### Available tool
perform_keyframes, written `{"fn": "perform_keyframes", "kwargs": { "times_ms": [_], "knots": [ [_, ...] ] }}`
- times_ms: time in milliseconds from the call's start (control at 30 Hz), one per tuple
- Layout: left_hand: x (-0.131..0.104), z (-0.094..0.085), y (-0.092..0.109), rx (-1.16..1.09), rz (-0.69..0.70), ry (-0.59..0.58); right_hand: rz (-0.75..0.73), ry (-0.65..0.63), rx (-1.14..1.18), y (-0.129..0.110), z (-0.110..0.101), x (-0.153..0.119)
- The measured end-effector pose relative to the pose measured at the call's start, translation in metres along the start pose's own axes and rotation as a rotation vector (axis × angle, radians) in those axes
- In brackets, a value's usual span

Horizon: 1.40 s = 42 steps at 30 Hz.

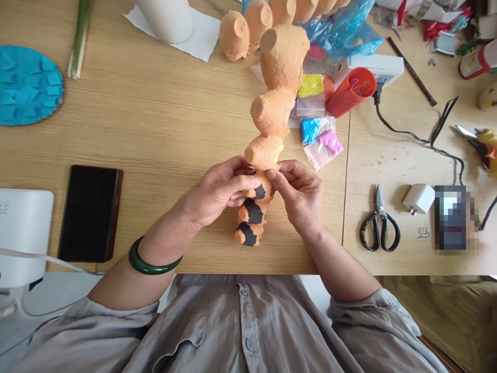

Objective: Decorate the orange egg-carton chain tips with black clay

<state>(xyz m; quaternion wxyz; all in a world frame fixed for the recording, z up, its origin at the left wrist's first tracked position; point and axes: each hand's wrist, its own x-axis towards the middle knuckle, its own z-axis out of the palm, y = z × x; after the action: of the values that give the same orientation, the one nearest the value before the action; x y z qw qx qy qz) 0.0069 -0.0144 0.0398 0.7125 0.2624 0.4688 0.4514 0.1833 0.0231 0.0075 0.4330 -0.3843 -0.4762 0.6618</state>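
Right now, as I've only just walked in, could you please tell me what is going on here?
A person is holding an orange, bumpy strip partway along its length, with the left hand and right hand on either side. Black patches show on the bumps at the end nearer the person. A similar orange row lies farther back, and black-handled scissors lie to the right, on the table.

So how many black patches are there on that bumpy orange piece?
3 in plain view on the orange piece: upper patch by the left hand, middle patch below, lowest patch near the end. A dark sliver above may be another, mostly hidden.
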Motion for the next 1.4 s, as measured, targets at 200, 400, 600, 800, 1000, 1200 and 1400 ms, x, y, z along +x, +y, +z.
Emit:
{"fn": "perform_keyframes", "kwargs": {
  "times_ms": [200, 400, 600, 800, 1000, 1200, 1400],
  "knots": [
    [0.004, -0.008, 0.0, -0.043, -0.038, -0.053, 0.021, -0.003, -0.007, 0.002, -0.002, -0.001],
    [0.007, -0.013, -0.004, -0.061, -0.045, -0.062, 0.069, -0.001, -0.001, 0.003, -0.002, -0.001],
    [0.008, -0.017, -0.004, -0.073, -0.034, -0.066, 0.113, -0.004, 0.017, 0.003, -0.003, 0.002],
    [0.009, -0.016, -0.005, -0.089, 0.001, -0.014, 0.198, -0.051, 0.128, 0.008, -0.008, 0.009],
    [0.009, -0.01, -0.008, -0.132, 0.08, 0.085, 0.258, -0.102, 0.147, 0.011, -0.009, 0.01],
    [0.009, -0.011, -0.009, -0.156, 0.086, 0.062, 0.289, -0.111, 0.142, 0.01, -0.008, 0.011],
    [0.003, -0.01, -0.002, -0.151, 0.036, -0.032, 0.286, -0.091, 0.199, 0.01, -0.012, 0.011]
  ]
}}
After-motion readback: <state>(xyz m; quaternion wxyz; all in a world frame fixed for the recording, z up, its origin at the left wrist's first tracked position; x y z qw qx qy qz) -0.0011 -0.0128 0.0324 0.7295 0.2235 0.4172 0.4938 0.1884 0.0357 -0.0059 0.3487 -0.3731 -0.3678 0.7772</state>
